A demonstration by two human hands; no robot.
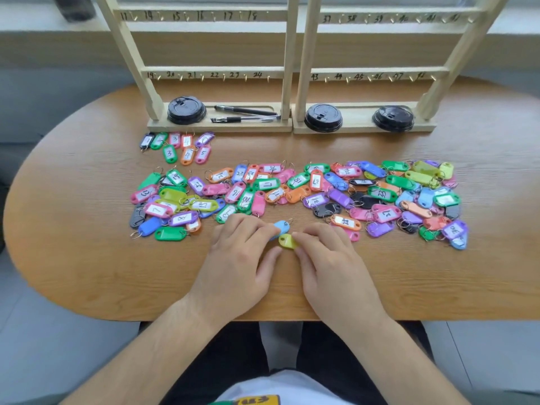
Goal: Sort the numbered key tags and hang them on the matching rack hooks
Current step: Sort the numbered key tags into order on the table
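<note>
Several coloured key tags lie in a wide pile (292, 194) across the middle of the wooden table (87, 258). A small sorted group (178, 146) with low numbers sits in front of the left rack (216, 71). The right rack (377, 74) stands beside it; both have numbered hooks. My left hand (239, 252) rests on the table with its fingertips on a light blue tag (282, 226). My right hand (330, 258) pinches a yellow-green tag (286, 241) between thumb and fingers, just below the blue one.
Black cup lids (186, 110) (323, 117) (393, 118) and two pens (245, 114) sit on the rack bases. The table's near edge (263, 318) runs just behind my wrists. A window sill lies behind the racks.
</note>
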